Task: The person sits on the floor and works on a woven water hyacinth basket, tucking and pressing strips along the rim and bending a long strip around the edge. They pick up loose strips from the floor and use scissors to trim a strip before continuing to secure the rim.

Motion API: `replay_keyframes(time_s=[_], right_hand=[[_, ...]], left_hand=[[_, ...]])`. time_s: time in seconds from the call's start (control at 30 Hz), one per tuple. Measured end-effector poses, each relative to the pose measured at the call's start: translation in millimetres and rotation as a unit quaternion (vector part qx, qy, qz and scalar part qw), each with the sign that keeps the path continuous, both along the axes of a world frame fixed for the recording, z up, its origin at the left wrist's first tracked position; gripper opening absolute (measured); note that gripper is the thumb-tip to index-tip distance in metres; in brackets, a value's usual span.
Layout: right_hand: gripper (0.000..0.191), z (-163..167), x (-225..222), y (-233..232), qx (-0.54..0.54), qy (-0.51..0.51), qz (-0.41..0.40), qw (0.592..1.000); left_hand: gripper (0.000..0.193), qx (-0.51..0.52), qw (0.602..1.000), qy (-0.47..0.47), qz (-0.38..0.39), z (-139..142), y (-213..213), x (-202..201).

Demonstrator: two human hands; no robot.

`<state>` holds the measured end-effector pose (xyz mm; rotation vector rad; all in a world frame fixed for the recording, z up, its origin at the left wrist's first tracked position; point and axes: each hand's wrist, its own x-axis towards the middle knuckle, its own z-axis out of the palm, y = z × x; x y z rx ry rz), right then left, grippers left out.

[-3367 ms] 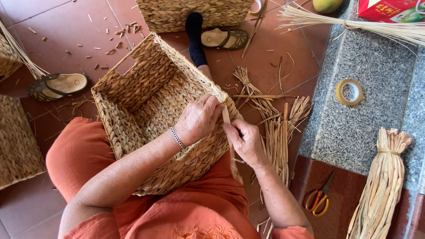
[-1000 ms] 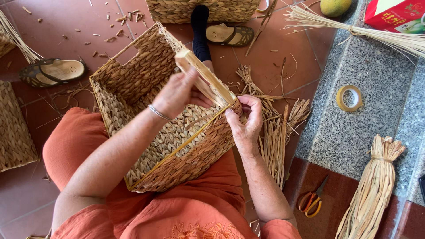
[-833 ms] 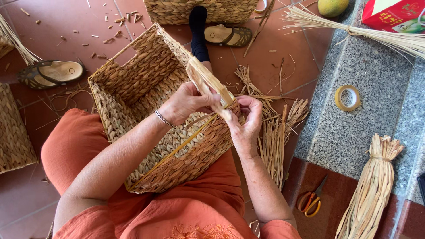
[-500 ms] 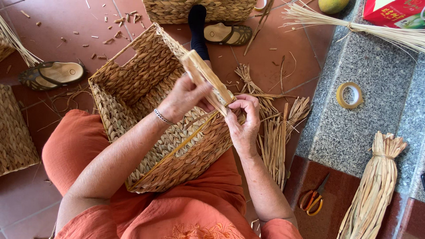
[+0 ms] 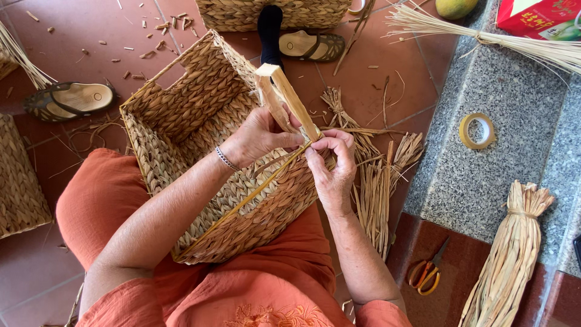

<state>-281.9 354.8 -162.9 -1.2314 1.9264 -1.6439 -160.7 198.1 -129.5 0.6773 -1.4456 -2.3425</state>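
basket: rectangular woven straw basket (image 5: 200, 145) lies tilted on the lap, centre frame
left hand: left hand (image 5: 257, 134) closed around a flat pale reed strip (image 5: 284, 97), which sticks up toward 12 o'clock
right hand: right hand (image 5: 333, 166) pinches the strip's base at the rim, fingers shut
3 o'clock: yellow tape roll (image 5: 477, 131) on grey stone slab (image 5: 502, 85)
5 o'clock: orange-handled scissors (image 5: 426, 272)

left hand (image 5: 257, 136) curled gripping, right hand (image 5: 331, 163) pinching
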Motion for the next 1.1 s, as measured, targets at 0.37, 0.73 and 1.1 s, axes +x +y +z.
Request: replay_keyframes(time_s=[0.37, 0.73, 1.1], right_hand=[[0.017, 3, 0, 1, 0.007, -0.019, -0.003, 1.000], [0.017, 15, -4, 9, 0.004, 0.037, 0.044, 0.998], [0.022, 26, -9, 6, 0.030, 0.119, 0.054, 0.991]], left_hand=[[0.021, 0.048, 0.996, -0.073, -0.016, -4, 1, -11], [0.022, 0.039, 0.997, -0.060, 0.028, -1, 8, -9], [0.022, 0.067, 0.998, -0.013, -0.003, -8, 14, -6]])
